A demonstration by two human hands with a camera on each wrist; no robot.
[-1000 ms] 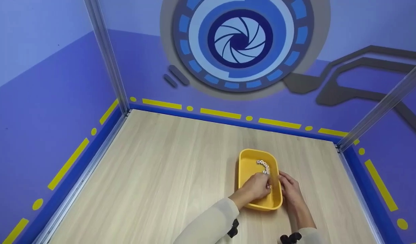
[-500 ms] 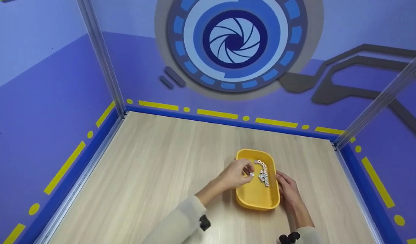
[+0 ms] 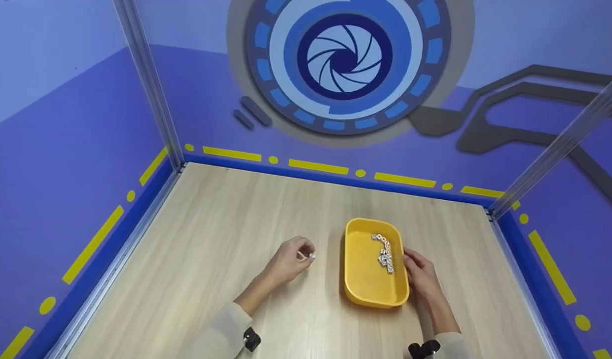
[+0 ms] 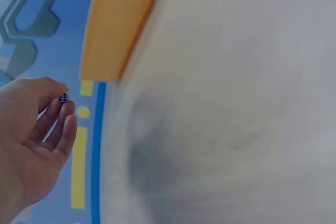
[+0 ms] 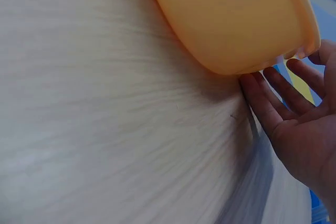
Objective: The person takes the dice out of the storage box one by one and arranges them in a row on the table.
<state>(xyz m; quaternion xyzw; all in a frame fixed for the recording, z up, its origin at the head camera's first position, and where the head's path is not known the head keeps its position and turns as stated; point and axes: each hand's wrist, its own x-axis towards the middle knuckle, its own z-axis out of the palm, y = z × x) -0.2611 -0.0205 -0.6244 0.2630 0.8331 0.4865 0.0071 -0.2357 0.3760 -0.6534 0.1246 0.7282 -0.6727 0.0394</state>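
My left hand [image 3: 288, 259], over the table left of a yellow plastic bin [image 3: 353, 269], pinches a small white die [image 4: 63, 98] between thumb and fingertips. Dark pips show on the die in the left wrist view. Inside the bin, along its right side, several dice [image 3: 385, 257] lie in a curved row with a small cluster. At the bin's right outer wall rests my right hand [image 3: 425, 279]. Its fingers are extended and touch the wall in the right wrist view, with the thumb up near the rim.
The bin stands on a light wood-grain table [image 3: 236, 214]. Blue printed panels [image 3: 211, 99] with metal corner posts [image 3: 154, 85] enclose the table at the back and both sides.
My left hand has come up out of the bin with a die and moved left past the bin's rim, uncovering the dice inside. The right hand stays at the bin's right wall.
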